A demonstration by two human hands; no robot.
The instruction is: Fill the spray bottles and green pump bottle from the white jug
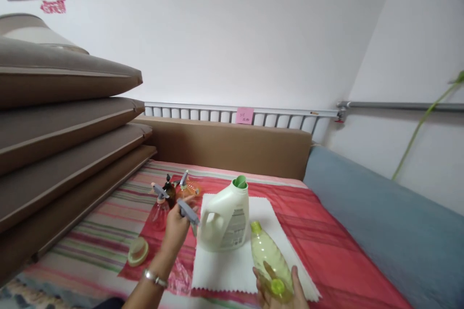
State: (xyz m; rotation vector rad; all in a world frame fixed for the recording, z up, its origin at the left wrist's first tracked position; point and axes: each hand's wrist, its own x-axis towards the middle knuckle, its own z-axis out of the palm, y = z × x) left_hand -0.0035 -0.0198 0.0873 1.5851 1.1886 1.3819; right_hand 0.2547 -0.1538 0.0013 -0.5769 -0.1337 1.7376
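My left hand, with a bracelet at the wrist, is closed on a spray bottle with a grey trigger head; its body is mostly hidden. Low in view, my right hand holds a clear yellow-green bottle tilted, its yellow cap away from me. A round bright yellow-green piece shows at its near end. Between the hands, a large pale detergent jug with a green spout stands upright on a white zigzag-edged sheet.
Left of the jug stand a pink spray bottle, a dark pump bottle and an orange spray bottle. A pale round lid lies nearer. Stacked cushions rise at left; a blue padded side borders the right.
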